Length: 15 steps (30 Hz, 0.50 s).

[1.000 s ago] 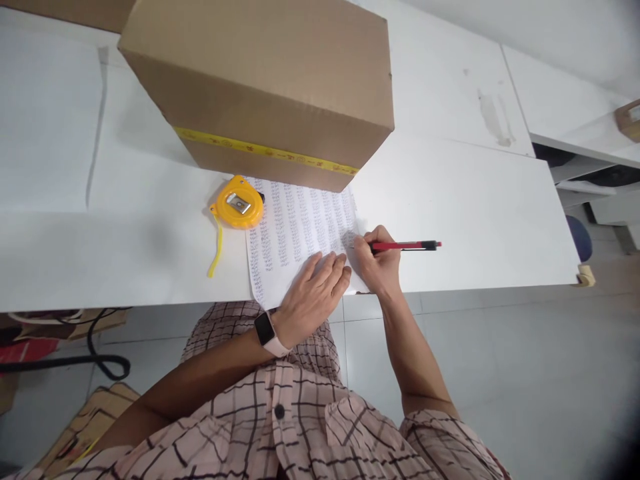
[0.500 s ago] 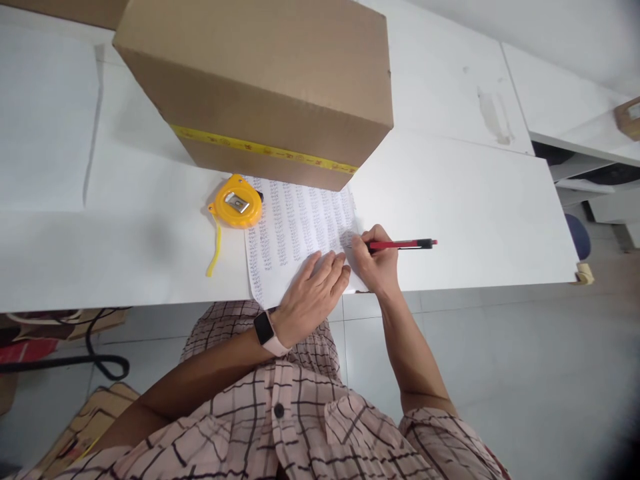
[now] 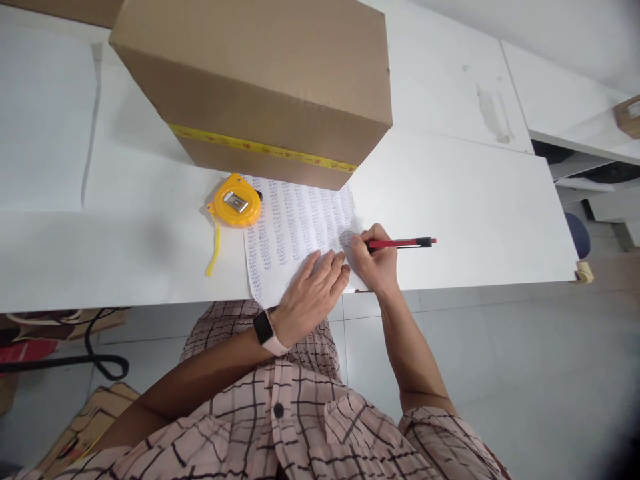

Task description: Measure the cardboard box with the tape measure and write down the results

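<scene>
My right hand is closed around a red and black pen, its tip on the right part of a sheet of paper covered with rows of blue writing. My left hand lies flat and open on the sheet's near edge, fingers together, a watch on its wrist. The sheet rests on a white table, its far edge under a large cardboard box with a strip of yellow tape.
A yellow tape measure lies left of the sheet, its yellow strap trailing toward the table edge. Black cables and cardboard lie on the floor at the left. Another white table stands at the right.
The view has shifted slightly. My right hand and the pen have edged a little up and left on the sheet. My left hand stays flat on the paper.
</scene>
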Each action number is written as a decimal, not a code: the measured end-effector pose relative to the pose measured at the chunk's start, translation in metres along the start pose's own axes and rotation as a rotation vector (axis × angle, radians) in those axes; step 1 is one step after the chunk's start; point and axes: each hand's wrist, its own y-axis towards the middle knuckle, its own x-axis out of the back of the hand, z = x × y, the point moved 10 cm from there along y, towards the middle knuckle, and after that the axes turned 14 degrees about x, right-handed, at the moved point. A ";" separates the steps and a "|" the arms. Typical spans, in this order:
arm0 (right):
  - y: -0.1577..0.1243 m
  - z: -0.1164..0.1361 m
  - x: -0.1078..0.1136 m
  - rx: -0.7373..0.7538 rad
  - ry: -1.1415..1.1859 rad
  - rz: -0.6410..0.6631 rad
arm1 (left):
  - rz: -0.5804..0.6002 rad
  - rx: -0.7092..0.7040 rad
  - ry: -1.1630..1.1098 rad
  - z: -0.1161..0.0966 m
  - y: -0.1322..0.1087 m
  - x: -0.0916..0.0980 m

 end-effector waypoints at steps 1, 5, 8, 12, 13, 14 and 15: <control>0.000 0.000 0.000 -0.002 0.001 0.000 | -0.005 0.000 0.006 0.000 0.000 0.001; -0.001 -0.001 0.001 -0.006 -0.004 -0.005 | -0.011 0.003 0.011 0.000 0.000 0.001; -0.002 -0.003 0.002 -0.012 -0.009 -0.010 | 0.000 0.004 -0.005 0.000 0.000 0.000; -0.001 -0.003 0.002 -0.005 -0.007 -0.011 | 0.008 0.003 -0.022 0.000 0.000 -0.001; 0.000 -0.002 0.001 -0.003 -0.006 -0.012 | 0.009 0.004 -0.020 0.000 0.000 -0.001; 0.000 -0.002 0.001 -0.001 -0.006 -0.013 | 0.008 0.004 -0.016 0.000 0.000 -0.001; 0.000 -0.002 0.001 0.001 -0.006 -0.013 | 0.004 0.004 -0.010 0.000 0.000 -0.001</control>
